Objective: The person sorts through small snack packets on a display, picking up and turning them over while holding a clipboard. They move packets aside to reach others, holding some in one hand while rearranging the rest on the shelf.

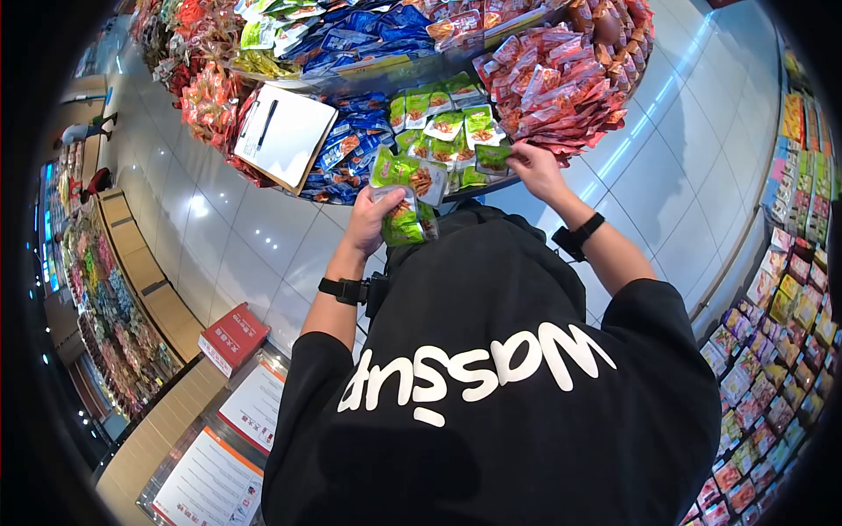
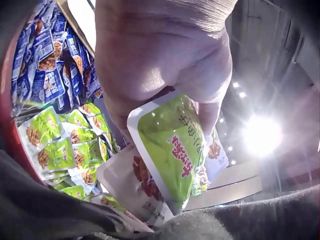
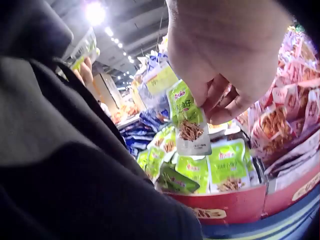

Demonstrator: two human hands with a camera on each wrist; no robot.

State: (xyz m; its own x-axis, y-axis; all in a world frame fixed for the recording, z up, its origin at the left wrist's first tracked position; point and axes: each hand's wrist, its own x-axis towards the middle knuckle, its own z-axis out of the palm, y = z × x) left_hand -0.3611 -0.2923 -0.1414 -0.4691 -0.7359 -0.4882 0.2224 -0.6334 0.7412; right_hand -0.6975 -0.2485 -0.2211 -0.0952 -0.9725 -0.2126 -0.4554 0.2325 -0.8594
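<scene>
Several green-and-white snack packets point(image 1: 409, 177) are gripped in my left hand point(image 1: 367, 221), the thumb lying over them. In the left wrist view a green packet point(image 2: 167, 145) faces the camera, overlapping others in the same grip. My right hand point(image 1: 540, 174) pinches one green snack packet point(image 1: 492, 159) by its edge. In the right wrist view that snack packet point(image 3: 189, 120) hangs upright, with a picture of small brown fish on its front. Below it more green packets point(image 3: 228, 167) lie in a red-edged bin compartment.
Blue packets point(image 1: 344, 151) fill the compartment to the left, beside a clipboard point(image 1: 285, 133) with a pen. Red packets point(image 1: 561, 83) are heaped to the right. A raised tier stands behind. A red box point(image 1: 235, 337) sits at lower left, and packed shelves point(image 1: 763, 324) line the right.
</scene>
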